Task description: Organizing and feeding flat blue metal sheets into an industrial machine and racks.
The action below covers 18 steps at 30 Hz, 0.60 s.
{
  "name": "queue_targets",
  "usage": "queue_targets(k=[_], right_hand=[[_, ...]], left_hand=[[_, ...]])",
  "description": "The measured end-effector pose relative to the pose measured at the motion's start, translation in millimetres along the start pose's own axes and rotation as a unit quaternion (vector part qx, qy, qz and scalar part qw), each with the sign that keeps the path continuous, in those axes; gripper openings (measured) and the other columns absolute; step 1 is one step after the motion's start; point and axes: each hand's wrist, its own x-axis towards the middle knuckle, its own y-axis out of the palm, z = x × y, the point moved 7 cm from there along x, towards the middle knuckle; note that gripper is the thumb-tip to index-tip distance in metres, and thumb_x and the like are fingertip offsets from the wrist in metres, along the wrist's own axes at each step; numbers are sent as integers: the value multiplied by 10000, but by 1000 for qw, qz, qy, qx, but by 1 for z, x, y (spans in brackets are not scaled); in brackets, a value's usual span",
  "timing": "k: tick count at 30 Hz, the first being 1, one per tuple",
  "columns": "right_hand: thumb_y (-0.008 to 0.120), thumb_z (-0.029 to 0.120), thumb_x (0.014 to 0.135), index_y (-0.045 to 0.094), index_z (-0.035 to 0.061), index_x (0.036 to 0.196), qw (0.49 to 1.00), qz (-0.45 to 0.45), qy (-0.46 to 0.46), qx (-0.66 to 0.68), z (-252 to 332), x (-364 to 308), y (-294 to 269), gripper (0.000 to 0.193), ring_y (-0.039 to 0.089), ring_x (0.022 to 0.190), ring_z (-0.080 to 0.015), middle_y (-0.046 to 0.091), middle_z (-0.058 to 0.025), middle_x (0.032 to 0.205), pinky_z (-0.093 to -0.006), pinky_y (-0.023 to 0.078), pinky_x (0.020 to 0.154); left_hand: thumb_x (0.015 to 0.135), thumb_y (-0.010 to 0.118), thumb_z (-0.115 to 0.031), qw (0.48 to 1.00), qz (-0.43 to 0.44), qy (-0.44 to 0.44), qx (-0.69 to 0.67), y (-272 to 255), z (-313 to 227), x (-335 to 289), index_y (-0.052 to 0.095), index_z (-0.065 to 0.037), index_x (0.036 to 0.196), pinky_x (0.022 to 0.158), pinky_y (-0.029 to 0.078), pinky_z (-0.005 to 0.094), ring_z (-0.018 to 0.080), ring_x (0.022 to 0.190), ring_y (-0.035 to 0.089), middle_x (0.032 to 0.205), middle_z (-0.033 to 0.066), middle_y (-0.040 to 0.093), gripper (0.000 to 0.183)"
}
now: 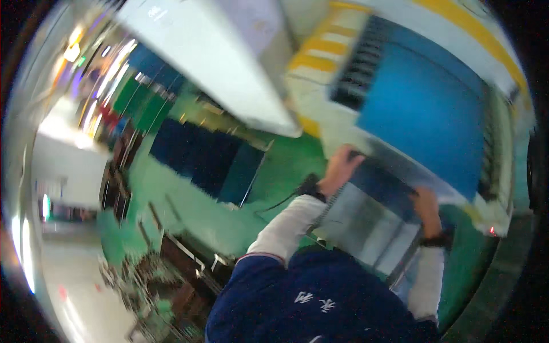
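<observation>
A flat grey-blue panel (pixel 366 223) with a shiny surface and a ridged left edge lies between my hands, in front of my body. My left hand (pixel 341 168) is closed at its far left corner, next to a small dark piece. My right hand (pixel 426 208) is at the panel's right side, its fingers bent in over the edge and smeared by motion. Just beyond the panel, a bright blue sheet (pixel 426 114) lies on a pale machine bed (pixel 337 134), with dark toothed strips (pixel 357 63) along its sides.
A white cabinet-like panel (pixel 223 63) juts in at the upper left. On the green floor (pixel 211 220) stands a dark blue stack or cart (pixel 206 160). Blurred brown metal parts (pixel 183 263) are at lower left. A small red light (pixel 492 231) glows on the machine's near right corner.
</observation>
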Motion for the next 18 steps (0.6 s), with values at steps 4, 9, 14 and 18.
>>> queue_targets(k=[4,9,14,18], right_hand=[[667,241,809,601,31,833,999,-32,16,12,-20,-4,19,221,580,781,-429,619,-208,811,-496,426,651],[647,199,824,622,5,975,994,-74,-66,-39,-16,-9,0,247,584,767,-378,614,-193,821,-473,444,684],[627,164,850,616,-1,1026,995,-56,-68,-51,9,-17,-86,242,562,800,-379,613,-207,871,-455,426,734],[615,177,872,615,-7,1051,995,-60,-80,-25,5,-37,-126,257,552,780,-369,612,-192,852,-443,424,724]], left_hand=[[807,736,-274,995,-37,-3,-94,3,10,-6,610,-14,1029,815,474,403,348,943,580,998,184,612,365],[818,718,-255,992,-69,23,-106,11,21,-10,588,-12,1049,858,456,411,343,894,576,945,166,628,360],[771,764,-257,977,-145,58,-148,-32,-66,3,586,-5,1015,813,454,398,341,903,566,962,166,604,394],[732,800,-256,969,-100,64,-218,-45,-116,9,575,-5,996,797,444,393,338,916,550,968,158,572,429]])
